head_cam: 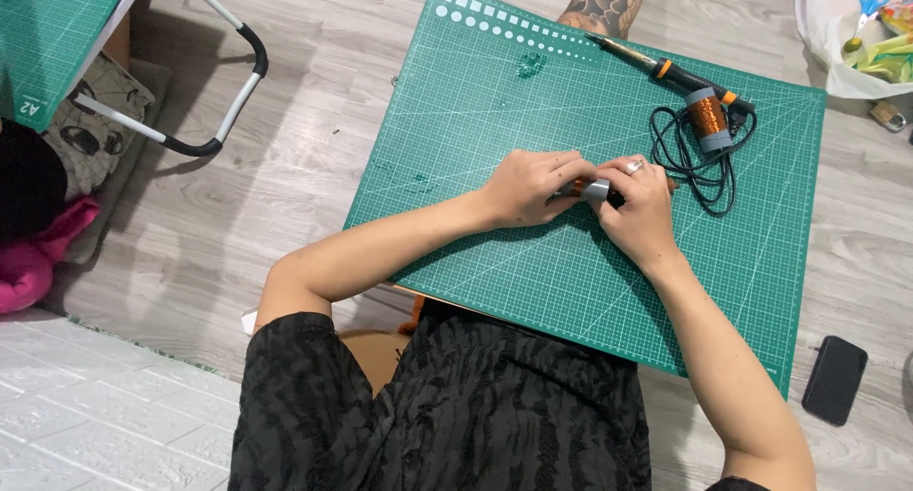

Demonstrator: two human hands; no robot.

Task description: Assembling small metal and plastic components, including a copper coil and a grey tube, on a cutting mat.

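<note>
Fingers of my left hand point(528, 187) and right hand point(639, 206) grip a small grey spool point(596, 189) mid-mat, winding seemingly underway; soldering iron point(666, 68) idle at one o'clock.

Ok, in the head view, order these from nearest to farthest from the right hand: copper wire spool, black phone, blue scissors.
From the right hand:
1. Copper wire spool, just beyond it on the green mat.
2. Black phone, on the floor off the mat's near right corner.
3. Blue scissors, top right, in the bag.

You have two green cutting mats point(533, 120) point(48, 35), one soldering iron point(666, 70), one copper wire spool point(708, 117), one phone point(835, 379), one pair of scissors point(871, 0).
</note>
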